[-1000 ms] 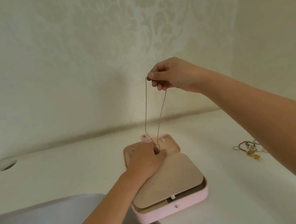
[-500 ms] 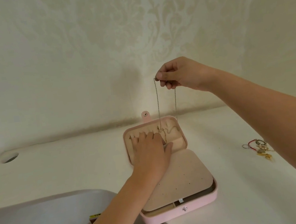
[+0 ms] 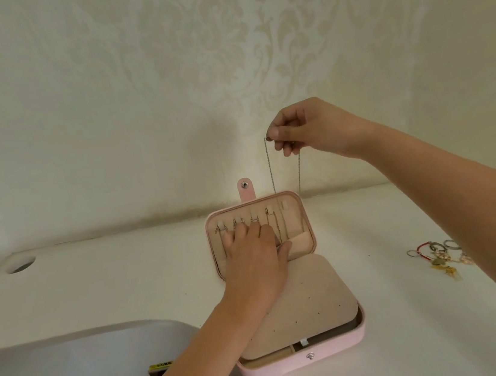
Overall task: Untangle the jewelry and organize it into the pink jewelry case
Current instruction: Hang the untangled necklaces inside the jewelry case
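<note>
now the right hand (image 3: 311,129) is raised above the far right corner of the open pink jewelry case (image 3: 325,357), thumb and forefinger pinched on the top of a thin necklace chain (image 3: 269,169), the other fingers curled under. the chain hangs in two strands, its long axis close to vertical, and drops into the lid (image 3: 214,255), which lies tilted back on the table (image 3: 95,286). inside the lid the strands run faintly down its right side towards the pocket (image 3: 302,242).

the left hand (image 3: 253,250) lies flat on the lid's lining, fingers extended over the row of hooks (image 3: 254,220), thumb reaching towards the pocket. it grips nothing that shows; whether the thumb pins the chain's low end is hidden.

so the chain's top belongs to the right hand and its bottom lies nearest the left thumb. my guess is the next move is to lower the top onto a free hook at the right and tuck the slack into the pocket. a tangled pile (image 3: 438,257) waits well apart, off to the right.
</note>
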Tool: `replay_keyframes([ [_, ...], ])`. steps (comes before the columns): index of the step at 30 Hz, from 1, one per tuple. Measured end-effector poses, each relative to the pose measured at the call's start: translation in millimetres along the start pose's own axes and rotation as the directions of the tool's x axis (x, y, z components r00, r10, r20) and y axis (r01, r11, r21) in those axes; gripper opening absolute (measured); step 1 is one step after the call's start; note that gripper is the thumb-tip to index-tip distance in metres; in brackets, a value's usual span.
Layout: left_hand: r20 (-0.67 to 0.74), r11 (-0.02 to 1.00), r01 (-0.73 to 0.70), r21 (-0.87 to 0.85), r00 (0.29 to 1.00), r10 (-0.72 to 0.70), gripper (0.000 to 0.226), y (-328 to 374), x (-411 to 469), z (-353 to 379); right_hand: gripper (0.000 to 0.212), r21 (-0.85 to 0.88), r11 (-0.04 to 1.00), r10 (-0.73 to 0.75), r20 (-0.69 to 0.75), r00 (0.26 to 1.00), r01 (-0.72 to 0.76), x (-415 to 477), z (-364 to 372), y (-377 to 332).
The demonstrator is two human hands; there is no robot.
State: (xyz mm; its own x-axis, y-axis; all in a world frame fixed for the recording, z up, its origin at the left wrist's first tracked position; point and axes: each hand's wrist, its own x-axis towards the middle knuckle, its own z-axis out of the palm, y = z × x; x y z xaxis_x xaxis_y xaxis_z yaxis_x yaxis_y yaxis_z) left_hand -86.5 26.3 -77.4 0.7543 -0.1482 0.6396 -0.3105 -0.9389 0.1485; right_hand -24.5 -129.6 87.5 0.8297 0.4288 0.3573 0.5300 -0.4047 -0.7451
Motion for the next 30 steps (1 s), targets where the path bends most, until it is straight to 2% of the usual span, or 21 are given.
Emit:
replay_keyframes([
  [5,-0.072,1.000,-0.022,0.011,0.997,0.022,0.031,-1,-2,2,0.010,-0.147,0.988,-0.049,-0.076,0.996,0.037,-20,21,22],
  [8,-0.089,0.999,-0.037,0.017,0.995,0.038,0.035,-1,-2,3,0.006,-0.278,0.955,-0.139,-0.114,0.984,0.103,-30,33,42],
  [12,-0.104,0.999,-0.039,0.018,0.994,0.040,0.036,-2,-2,4,0.006,-0.470,0.858,-0.300,-0.134,0.944,0.207,-34,42,62],
  [16,-0.111,0.999,-0.042,0.029,0.993,0.045,0.036,-4,-2,6,0.007,-0.630,0.716,-0.488,-0.144,0.861,0.301,-35,49,72],
  [19,-0.122,0.998,-0.045,0.035,0.991,0.049,0.035,-3,-3,5,0.006,-0.678,0.656,-0.554,-0.133,0.822,0.332,-35,51,80],
  [24,-0.134,0.998,-0.048,0.036,0.990,0.053,0.034,-3,-3,5,0.011,-0.680,0.652,-0.580,-0.163,0.798,0.335,-35,54,88],
  [30,-0.166,0.997,-0.066,0.037,0.983,0.071,0.034,-4,-3,7,0.025,-0.717,0.606,-0.602,-0.132,0.787,0.344,-42,53,100],
])
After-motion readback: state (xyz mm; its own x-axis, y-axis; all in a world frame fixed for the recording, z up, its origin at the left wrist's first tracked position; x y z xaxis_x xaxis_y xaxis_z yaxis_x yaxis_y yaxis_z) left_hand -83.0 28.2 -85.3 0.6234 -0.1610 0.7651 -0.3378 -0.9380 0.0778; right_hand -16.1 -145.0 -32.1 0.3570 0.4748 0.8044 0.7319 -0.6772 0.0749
